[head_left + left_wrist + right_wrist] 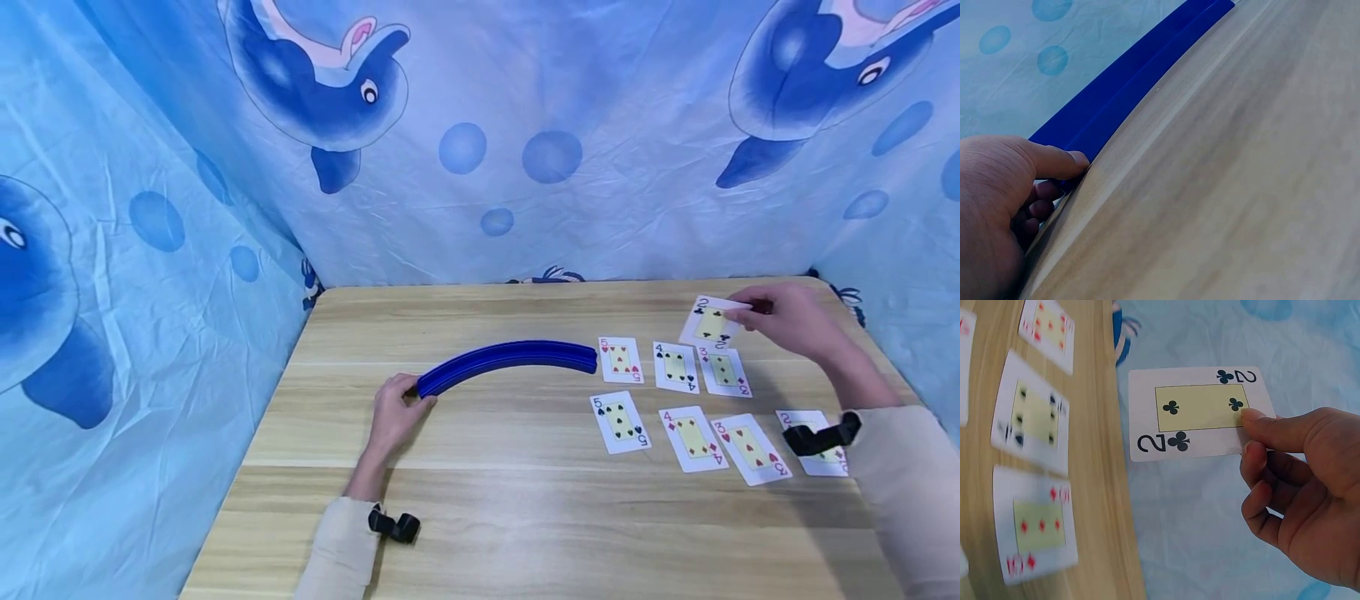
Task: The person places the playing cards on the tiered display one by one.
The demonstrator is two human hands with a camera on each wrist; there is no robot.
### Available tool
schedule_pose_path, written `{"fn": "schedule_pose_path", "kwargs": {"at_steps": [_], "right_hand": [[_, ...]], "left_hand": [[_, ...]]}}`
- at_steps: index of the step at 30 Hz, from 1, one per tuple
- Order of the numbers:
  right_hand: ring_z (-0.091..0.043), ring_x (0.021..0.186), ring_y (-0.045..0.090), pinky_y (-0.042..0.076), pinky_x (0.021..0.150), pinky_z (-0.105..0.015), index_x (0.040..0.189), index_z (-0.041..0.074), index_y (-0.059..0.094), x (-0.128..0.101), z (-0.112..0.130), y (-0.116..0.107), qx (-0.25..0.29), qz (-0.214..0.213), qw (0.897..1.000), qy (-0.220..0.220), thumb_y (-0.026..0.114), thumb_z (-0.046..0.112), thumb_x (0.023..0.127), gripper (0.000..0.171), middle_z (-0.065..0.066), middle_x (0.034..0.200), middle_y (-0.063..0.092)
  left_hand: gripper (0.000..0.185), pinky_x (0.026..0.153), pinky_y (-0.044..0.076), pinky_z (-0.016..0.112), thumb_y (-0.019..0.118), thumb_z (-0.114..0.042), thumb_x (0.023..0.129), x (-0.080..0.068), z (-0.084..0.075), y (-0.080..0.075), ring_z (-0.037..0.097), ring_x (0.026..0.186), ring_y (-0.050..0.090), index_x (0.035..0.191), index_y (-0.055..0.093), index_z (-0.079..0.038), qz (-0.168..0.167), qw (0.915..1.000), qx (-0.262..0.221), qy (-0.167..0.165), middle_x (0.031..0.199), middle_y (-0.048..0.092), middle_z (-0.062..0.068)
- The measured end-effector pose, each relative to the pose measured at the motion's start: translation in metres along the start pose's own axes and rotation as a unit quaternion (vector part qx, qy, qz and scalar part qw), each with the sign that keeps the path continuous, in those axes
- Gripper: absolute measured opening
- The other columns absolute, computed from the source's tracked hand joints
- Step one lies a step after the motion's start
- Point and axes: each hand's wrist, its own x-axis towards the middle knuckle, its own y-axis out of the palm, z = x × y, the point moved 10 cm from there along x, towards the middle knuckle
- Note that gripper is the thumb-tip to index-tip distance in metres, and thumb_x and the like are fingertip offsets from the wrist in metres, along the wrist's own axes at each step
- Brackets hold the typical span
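My right hand [787,318] pinches the two of clubs [708,323] between thumb and fingers, above the far right of the table. In the right wrist view the card [1200,412] faces up, its short edge under the thumb. The three of diamonds [724,372] lies just below it, beside the four of spades [676,367] and the five of hearts [620,360]. At the left, my left hand [396,412] grips the near end of a long, curved blue card holder [510,356] with a groove. In the left wrist view the thumb lies on top of the holder [1116,103].
A nearer row holds the five of spades [620,422], four of diamonds [693,439], three of hearts [752,450] and another card [812,421], partly hidden by the black wrist camera [821,435]. A blue dolphin-print curtain [465,225] surrounds the wooden table [510,500].
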Motion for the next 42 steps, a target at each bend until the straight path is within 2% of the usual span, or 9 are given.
{"fn": "schedule_pose_path", "kwargs": {"at_steps": [5,9,18,25,33,42], "right_hand": [[-0.011,0.068,0.057,0.044,0.058,-0.022,0.115,-0.005,0.069,0.012,0.029,0.010,0.014,0.001,1.000,-0.020,0.064,0.015,0.097,0.027,-0.017,0.087,0.071],[-0.013,0.069,0.057,0.045,0.060,-0.022,0.115,-0.002,0.070,0.019,0.052,0.018,0.031,0.006,0.999,-0.024,0.065,0.014,0.097,0.025,-0.016,0.088,0.071],[-0.009,0.065,0.056,0.046,0.059,-0.023,0.104,0.002,0.075,0.033,0.102,0.033,0.059,-0.009,0.993,-0.101,0.066,0.015,0.097,0.017,-0.012,0.083,0.072],[-0.022,0.069,0.060,0.047,0.060,-0.024,0.102,0.002,0.075,0.045,0.131,0.052,0.084,0.012,0.989,-0.118,0.066,0.013,0.096,0.016,-0.014,0.083,0.072],[-0.012,0.067,0.062,0.050,0.063,-0.025,0.107,-0.001,0.074,0.059,0.167,0.074,0.113,0.040,0.982,-0.144,0.065,0.010,0.096,0.018,-0.015,0.084,0.075],[-0.014,0.070,0.064,0.052,0.065,-0.031,0.110,0.003,0.075,0.070,0.196,0.101,0.136,0.062,0.975,-0.167,0.065,0.010,0.096,0.018,-0.014,0.086,0.076]], "left_hand": [[0.026,0.081,0.043,0.030,0.083,-0.006,0.077,-0.002,0.001,0.000,0.028,0.091,0.060,0.100,0.075,0.002,0.007,0.9999,-0.009,-0.012,0.100,0.072,0.017],[0.026,0.083,0.044,0.031,0.083,-0.005,0.077,-0.002,0.000,-0.001,0.028,0.093,0.060,0.100,0.075,0.002,0.005,0.9999,-0.014,-0.008,0.100,0.072,0.017],[0.027,0.083,0.043,0.031,0.083,-0.006,0.078,-0.002,0.002,0.001,0.027,0.094,0.059,0.102,0.075,0.001,0.013,0.9996,-0.018,-0.015,0.101,0.072,0.016],[0.027,0.083,0.043,0.030,0.082,-0.006,0.077,-0.002,0.002,0.001,0.027,0.094,0.059,0.103,0.075,0.001,0.010,0.9996,-0.021,-0.015,0.100,0.072,0.015],[0.026,0.086,0.044,0.034,0.082,-0.007,0.078,-0.002,0.003,-0.001,0.028,0.097,0.060,0.102,0.075,0.000,0.010,0.9995,-0.023,-0.020,0.102,0.072,0.015],[0.024,0.088,0.044,0.034,0.081,-0.009,0.081,-0.001,0.009,0.002,0.028,0.098,0.060,0.104,0.075,-0.002,0.016,0.9982,-0.043,-0.038,0.102,0.071,0.012]]}}
